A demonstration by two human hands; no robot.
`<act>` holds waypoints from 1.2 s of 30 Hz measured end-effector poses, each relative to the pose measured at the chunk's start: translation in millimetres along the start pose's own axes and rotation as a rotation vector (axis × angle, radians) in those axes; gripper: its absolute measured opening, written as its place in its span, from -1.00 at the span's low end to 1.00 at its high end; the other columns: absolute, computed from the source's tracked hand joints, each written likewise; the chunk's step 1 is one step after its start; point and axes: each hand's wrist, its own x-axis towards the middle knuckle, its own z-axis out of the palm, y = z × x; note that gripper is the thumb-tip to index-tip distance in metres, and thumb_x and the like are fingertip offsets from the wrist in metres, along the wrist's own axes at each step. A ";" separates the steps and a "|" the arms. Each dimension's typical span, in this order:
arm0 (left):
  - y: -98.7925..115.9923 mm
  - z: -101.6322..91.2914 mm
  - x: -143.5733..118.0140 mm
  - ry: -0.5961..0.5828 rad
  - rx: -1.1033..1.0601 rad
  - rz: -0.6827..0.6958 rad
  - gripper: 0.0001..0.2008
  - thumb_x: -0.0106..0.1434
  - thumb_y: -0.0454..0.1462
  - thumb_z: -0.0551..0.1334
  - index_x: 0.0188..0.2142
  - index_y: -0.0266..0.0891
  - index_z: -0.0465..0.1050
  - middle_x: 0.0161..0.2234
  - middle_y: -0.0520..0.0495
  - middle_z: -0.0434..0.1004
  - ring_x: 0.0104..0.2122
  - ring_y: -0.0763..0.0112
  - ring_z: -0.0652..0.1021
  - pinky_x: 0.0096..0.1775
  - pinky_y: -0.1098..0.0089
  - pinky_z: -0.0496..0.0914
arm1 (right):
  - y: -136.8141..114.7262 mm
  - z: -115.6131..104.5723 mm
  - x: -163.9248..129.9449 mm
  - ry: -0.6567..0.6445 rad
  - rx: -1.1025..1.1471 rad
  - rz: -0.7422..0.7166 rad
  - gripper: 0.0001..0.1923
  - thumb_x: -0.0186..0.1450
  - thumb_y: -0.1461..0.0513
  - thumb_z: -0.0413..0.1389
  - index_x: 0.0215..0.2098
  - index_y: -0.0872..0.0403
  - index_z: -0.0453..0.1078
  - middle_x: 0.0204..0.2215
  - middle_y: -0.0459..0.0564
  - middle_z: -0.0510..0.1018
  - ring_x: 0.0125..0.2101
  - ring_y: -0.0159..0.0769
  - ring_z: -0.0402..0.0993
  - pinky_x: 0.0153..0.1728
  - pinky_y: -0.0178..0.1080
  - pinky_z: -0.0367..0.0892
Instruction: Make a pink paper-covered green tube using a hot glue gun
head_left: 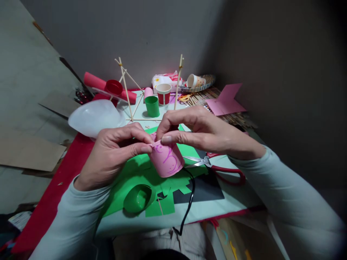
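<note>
Both hands' fingers pinching the rim of a tilted pink cup above green paper.

Counted: two hands, one pink cup, two green cups, two scissors, one red-white cup, one red bowl.
</note>
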 end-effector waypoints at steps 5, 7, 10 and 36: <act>2.3 3.7 0.5 -0.036 -0.042 -0.045 -0.91 0.22 -0.31 0.48 -0.41 -0.11 0.68 -0.45 0.07 0.55 -0.38 0.46 0.47 -0.29 0.45 0.37 | -0.4 1.7 0.9 -0.021 -0.102 0.004 -0.79 0.48 0.20 0.18 -0.22 0.21 0.54 -0.35 -0.08 0.57 -0.35 -0.44 0.41 -0.26 -0.35 0.31; 6.0 6.1 -0.6 -0.013 -0.028 -0.093 -0.92 0.26 -0.29 0.45 -0.39 -0.12 0.66 -0.41 0.07 0.54 -0.36 0.45 0.47 -0.30 0.44 0.35 | 1.3 1.4 0.8 0.018 -0.107 -0.015 -0.76 0.48 0.18 0.19 -0.24 0.21 0.53 -0.38 -0.09 0.56 -0.37 -0.46 0.39 -0.30 -0.36 0.27; 11.0 8.9 -2.4 0.030 0.065 -0.098 -0.94 0.31 -0.27 0.41 -0.33 -0.10 0.66 -0.35 0.07 0.57 -0.31 0.43 0.49 -0.28 0.43 0.35 | 2.7 0.3 0.3 0.049 -0.105 -0.030 -0.75 0.48 0.17 0.18 -0.26 0.21 0.51 -0.42 -0.11 0.54 -0.40 -0.48 0.37 -0.34 -0.37 0.24; 1.7 2.3 3.1 -0.044 0.111 -0.146 -0.85 0.41 -0.25 0.30 -0.31 -0.13 0.62 -0.30 0.04 0.55 -0.22 0.38 0.48 -0.15 0.42 0.33 | 12.3 -5.6 0.7 -0.018 -0.109 0.019 -0.71 0.48 0.12 0.18 -0.22 0.22 0.55 -0.39 -0.07 0.60 -0.39 -0.45 0.42 -0.35 -0.36 0.24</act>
